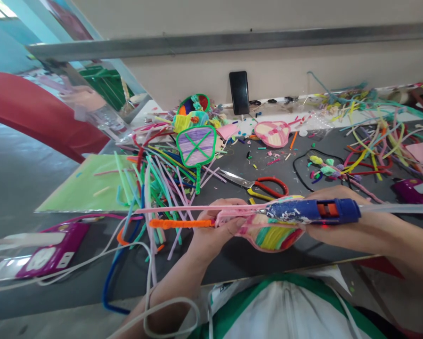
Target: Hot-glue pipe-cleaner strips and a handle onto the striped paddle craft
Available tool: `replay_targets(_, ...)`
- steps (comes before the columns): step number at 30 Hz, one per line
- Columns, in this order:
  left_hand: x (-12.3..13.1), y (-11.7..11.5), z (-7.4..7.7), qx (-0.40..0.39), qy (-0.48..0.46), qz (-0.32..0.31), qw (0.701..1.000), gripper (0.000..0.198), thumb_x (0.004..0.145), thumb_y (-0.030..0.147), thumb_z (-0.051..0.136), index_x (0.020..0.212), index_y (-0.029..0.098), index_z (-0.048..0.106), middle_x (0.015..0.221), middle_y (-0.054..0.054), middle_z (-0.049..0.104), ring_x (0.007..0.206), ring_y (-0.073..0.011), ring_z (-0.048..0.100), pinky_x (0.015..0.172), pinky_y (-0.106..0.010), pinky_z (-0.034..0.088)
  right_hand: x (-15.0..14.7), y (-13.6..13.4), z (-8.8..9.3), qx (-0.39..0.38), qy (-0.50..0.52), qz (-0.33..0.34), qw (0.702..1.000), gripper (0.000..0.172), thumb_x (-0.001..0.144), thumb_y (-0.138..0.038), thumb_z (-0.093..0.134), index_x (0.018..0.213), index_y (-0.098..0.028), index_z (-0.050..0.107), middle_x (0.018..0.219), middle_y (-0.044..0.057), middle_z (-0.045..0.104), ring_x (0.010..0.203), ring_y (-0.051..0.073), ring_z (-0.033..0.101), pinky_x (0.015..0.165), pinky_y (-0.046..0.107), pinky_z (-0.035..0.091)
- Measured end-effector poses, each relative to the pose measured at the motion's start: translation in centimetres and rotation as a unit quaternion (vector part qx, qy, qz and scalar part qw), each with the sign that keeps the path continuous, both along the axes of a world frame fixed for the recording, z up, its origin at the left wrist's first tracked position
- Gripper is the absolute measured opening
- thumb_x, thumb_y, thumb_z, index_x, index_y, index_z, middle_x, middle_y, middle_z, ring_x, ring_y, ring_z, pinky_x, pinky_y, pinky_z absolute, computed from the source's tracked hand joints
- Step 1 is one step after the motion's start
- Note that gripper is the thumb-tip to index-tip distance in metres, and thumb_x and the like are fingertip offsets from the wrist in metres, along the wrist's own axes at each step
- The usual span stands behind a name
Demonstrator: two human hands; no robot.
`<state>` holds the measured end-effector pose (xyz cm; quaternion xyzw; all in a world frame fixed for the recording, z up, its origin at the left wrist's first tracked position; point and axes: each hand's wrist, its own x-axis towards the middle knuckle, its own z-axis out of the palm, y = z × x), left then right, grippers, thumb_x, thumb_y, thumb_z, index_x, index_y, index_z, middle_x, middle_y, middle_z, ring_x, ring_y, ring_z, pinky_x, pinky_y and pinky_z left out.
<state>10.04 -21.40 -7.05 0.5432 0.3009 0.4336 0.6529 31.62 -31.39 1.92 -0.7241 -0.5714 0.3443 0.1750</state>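
Observation:
My left hand [215,228] is closed around a small fan-shaped craft piece [273,235] with a pink rim, rainbow stripes and an orange pipe-cleaner handle [178,223], held just above the dark table [261,169]. A long pink pipe cleaner [183,208] runs leftward from the piece. My right hand [333,212] grips a blue glue gun [313,210] lying sideways, its nozzle pointing left onto the top edge of the piece. A clear glue stick sticks out of the gun's back toward the right.
Red-handled scissors [259,184] lie just beyond my hands. Finished fans stand further back: a purple one with green rim [196,146] and a pink one [272,133]. Heaps of pipe cleaners [155,179] spread left and right. A phone [239,92] leans on the wall. A magenta glue gun [52,252] lies at left.

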Motion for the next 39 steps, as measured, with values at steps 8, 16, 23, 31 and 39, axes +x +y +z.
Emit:
replay_targets(8,0.0,0.0,0.1,0.026,0.003,0.013,1.000,0.021,0.062,0.029,0.082,0.075,0.019,0.071,0.086,-0.005,0.065,0.073,-0.0161,0.060,0.062,-0.024,0.047,-0.1,-0.1,0.5,0.003,-0.033,-0.006,0.999,0.010,0.069,-0.025,0.058,0.061,-0.019,0.061,0.058,-0.004,0.060,0.058,0.013,0.057,0.047,0.018,0.037)
replay_targets(16,-0.1,0.2,0.0,0.053,0.023,0.018,0.998,0.020,0.061,0.029,0.082,0.072,0.018,0.070,0.084,-0.005,0.064,0.069,-0.0148,0.057,0.058,-0.023,0.046,0.6,-0.4,-0.3,0.036,-0.047,0.002,0.998,0.011,0.069,-0.025,0.058,0.063,-0.018,0.064,0.057,-0.003,0.061,0.056,0.014,0.057,0.047,0.019,0.038)
replay_targets(23,-0.1,0.2,0.1,0.052,0.033,0.023,0.998,0.019,0.060,0.028,0.082,0.072,0.019,0.071,0.083,-0.004,0.064,0.067,-0.0144,0.056,0.058,-0.023,0.045,0.6,-0.6,-0.2,0.031,-0.045,-0.002,0.998,0.015,0.067,-0.027,0.055,0.056,-0.018,0.057,0.051,-0.003,0.054,0.050,0.012,0.051,0.043,0.019,0.033)
replay_targets(31,-0.1,0.2,0.0,0.064,0.031,0.019,0.997,0.017,0.061,0.026,0.081,0.072,0.018,0.070,0.083,-0.004,0.064,0.067,-0.0135,0.056,0.055,-0.021,0.044,1.4,-1.1,-0.7,0.042,-0.109,-0.013,0.993,0.020,0.067,-0.031,0.055,0.052,-0.019,0.050,0.049,-0.002,0.052,0.047,0.010,0.047,0.040,0.020,0.032)
replay_targets(39,-0.7,0.6,-1.0,0.079,0.028,-0.009,0.996,0.017,0.066,0.024,0.079,0.079,0.017,0.070,0.088,-0.003,0.063,0.068,-0.0117,0.056,0.055,-0.019,0.044,1.9,-1.1,-0.9,0.066,-0.118,-0.001,0.991,0.022,0.064,-0.033,0.051,0.049,-0.021,0.040,0.046,-0.004,0.045,0.044,0.009,0.045,0.040,0.019,0.033)
